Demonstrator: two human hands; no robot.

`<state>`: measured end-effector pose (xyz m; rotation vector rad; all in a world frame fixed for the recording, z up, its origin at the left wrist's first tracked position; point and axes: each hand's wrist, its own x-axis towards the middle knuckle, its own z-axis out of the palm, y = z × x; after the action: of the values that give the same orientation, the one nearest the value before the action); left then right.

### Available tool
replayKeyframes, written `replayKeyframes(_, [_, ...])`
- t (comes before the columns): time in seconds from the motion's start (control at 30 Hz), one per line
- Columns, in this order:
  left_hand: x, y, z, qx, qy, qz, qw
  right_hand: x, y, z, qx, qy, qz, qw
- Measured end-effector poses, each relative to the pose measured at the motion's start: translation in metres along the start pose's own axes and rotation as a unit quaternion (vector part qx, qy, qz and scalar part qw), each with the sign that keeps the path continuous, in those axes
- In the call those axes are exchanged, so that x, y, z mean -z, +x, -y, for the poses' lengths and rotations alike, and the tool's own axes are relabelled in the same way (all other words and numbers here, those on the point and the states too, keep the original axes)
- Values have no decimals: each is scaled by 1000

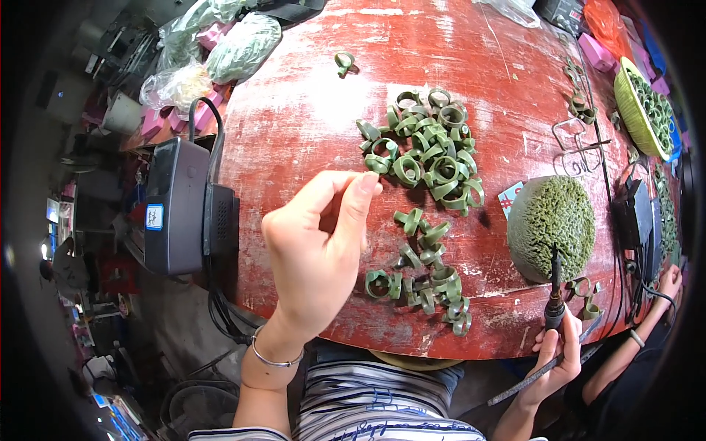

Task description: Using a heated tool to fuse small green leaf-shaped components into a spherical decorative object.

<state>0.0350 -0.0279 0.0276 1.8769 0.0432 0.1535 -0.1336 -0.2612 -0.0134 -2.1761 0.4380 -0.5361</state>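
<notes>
My left hand (316,250) is raised over the red table (294,110), a thin bracelet on its wrist. Thumb and forefinger tips reach the near left edge of a large pile of green ring-shaped pieces (430,151), and nothing shows between them. A smaller heap of the same green rings (430,283) lies nearer to me, just right of that hand. My right hand (555,364) grips a dark rotary tool handpiece (554,294) by the table's front edge. The tool's tip points up at a green, rough, dome-shaped pad (551,220).
A single green ring (343,62) lies apart at the far side. A black box device (176,206) with cables hangs off the table's left edge. Plastic bags (243,44) sit far left. A yellow basket of green rings (640,103) stands right, above another person's hand (669,283).
</notes>
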Motion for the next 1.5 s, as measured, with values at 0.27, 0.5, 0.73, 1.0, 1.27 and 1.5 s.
replayKeyframes(0.27, [1,9,-10,223,-335,166,900,1,-5,-4,-23,4,-18,1000])
replayKeyframes(0.5, [4,12,1,263,-480,247,800,2,-5,-5,-34,1,-15,999])
replayKeyframes(0.73, [-2,16,13,-112,91,-2,990,0,-2,-2,-27,32,-12,999])
replayKeyframes(1.0, [-10,18,25,-186,257,34,948,23,7,5,-16,-26,-79,996])
replayKeyframes(1.27, [-4,-5,-5,-259,226,-15,939,63,41,35,167,-269,23,948])
replayKeyframes(1.5, [-21,-39,-20,-68,-149,68,984,85,57,66,250,-432,111,860])
